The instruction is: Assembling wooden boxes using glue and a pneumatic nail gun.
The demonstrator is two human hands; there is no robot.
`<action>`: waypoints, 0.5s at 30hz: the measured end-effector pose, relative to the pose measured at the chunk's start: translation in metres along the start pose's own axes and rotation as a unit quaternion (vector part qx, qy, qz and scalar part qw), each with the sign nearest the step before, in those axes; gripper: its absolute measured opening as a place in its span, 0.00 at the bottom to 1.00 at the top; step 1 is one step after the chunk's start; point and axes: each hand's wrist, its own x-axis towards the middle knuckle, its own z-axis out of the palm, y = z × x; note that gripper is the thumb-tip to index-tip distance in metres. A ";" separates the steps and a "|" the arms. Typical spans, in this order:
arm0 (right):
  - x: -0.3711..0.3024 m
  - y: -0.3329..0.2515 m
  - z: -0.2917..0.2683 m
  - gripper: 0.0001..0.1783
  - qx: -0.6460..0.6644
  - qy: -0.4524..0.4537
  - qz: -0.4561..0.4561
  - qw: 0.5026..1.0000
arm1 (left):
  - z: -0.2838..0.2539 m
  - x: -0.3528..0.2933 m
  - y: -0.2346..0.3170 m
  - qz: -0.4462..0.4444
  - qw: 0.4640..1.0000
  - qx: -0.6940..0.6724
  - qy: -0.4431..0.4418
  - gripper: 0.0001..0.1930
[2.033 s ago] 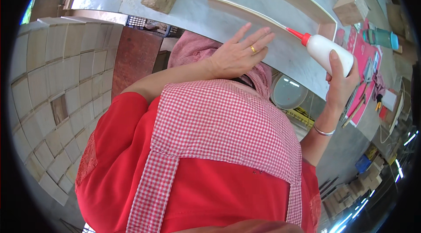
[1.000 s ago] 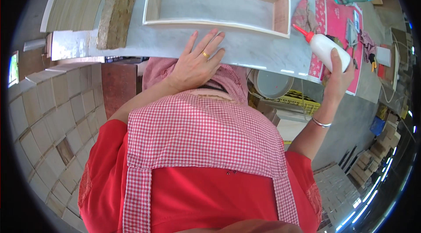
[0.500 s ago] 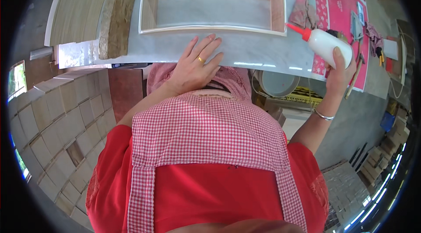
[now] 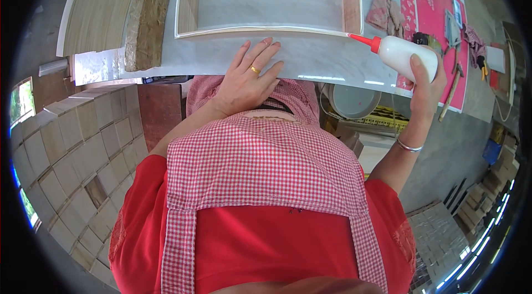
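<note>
Head view shows one white glue bottle [image 4: 407, 56] gripped in the right hand [image 4: 424, 86], fingers wrapped round it, its red nozzle touching the near right corner of one open rectangular wooden frame [image 4: 266, 3] at twelve o'clock on the grey tabletop [image 4: 316, 61]. Left hand [image 4: 246, 81] lies flat just below the frame — fingers spread, holding nothing. Gluing looks barely begun; no glue bead can be made out along the edge. One straw-coloured block [image 4: 145, 22] sits at ten o'clock, one pink mat [image 4: 432, 14] at two.
</note>
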 end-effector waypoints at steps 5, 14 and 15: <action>0.004 0.000 -0.017 0.27 -0.015 0.016 0.019 1.000 | 0.002 0.004 -0.003 0.003 1.000 -0.007 0.002 0.19; 0.047 0.047 -0.007 0.27 0.027 0.217 -0.091 0.972 | 0.001 0.004 -0.004 0.021 0.999 -0.027 -0.001 0.19; 0.060 0.059 -0.004 0.26 0.017 0.249 -0.094 0.964 | 0.001 0.003 -0.004 0.025 0.999 -0.029 -0.002 0.19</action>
